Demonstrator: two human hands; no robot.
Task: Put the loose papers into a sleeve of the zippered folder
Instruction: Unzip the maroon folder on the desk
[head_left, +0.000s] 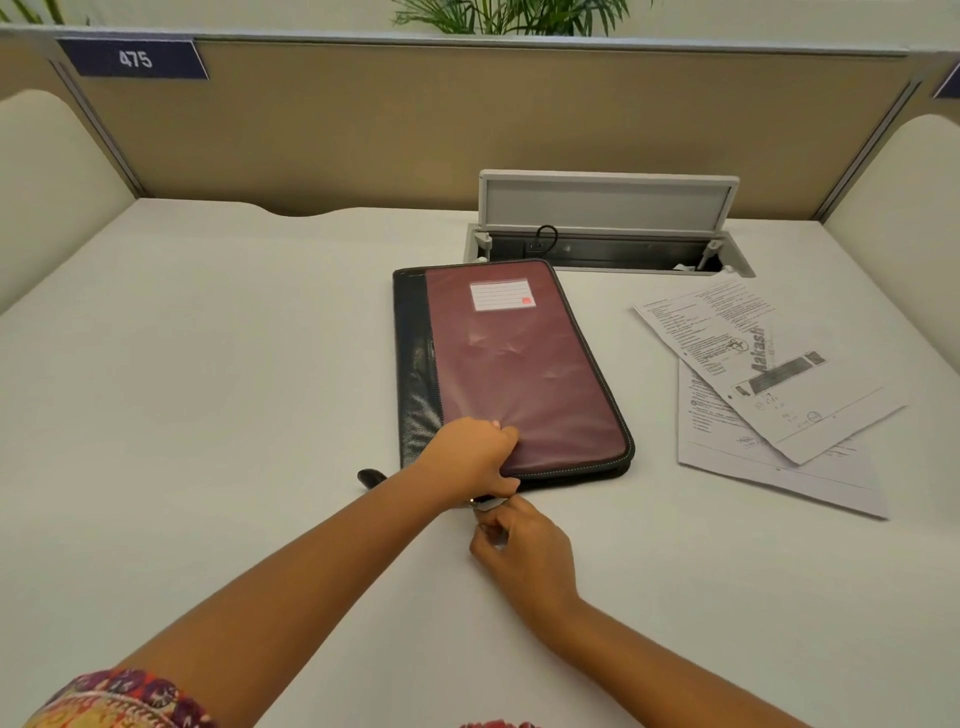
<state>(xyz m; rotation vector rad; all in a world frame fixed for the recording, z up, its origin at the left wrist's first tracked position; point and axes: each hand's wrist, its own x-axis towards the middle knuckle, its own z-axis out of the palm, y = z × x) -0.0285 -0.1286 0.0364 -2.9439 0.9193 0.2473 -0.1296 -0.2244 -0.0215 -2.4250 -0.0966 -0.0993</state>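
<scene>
Head view: closed maroon-and-black leather zippered folder (511, 371) lies flat on white desk (208, 364), just in front of the open grey cable hatch (605, 228); loose printed white papers (769, 384) lie overlapped just right of the folder, apart from it. Left hand (470, 457) clamps folder's near edge, fingers on top, thumb under. Right hand (524, 551), just beside that edge, is pinched closed on small metal zipper pull (480, 503).

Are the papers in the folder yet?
Not yet. The zippered folder is closed. The left hand holds its near edge; the right hand pinches what looks like the zipper pull. Both loose papers lie on the desk beside it, waiting.
</scene>
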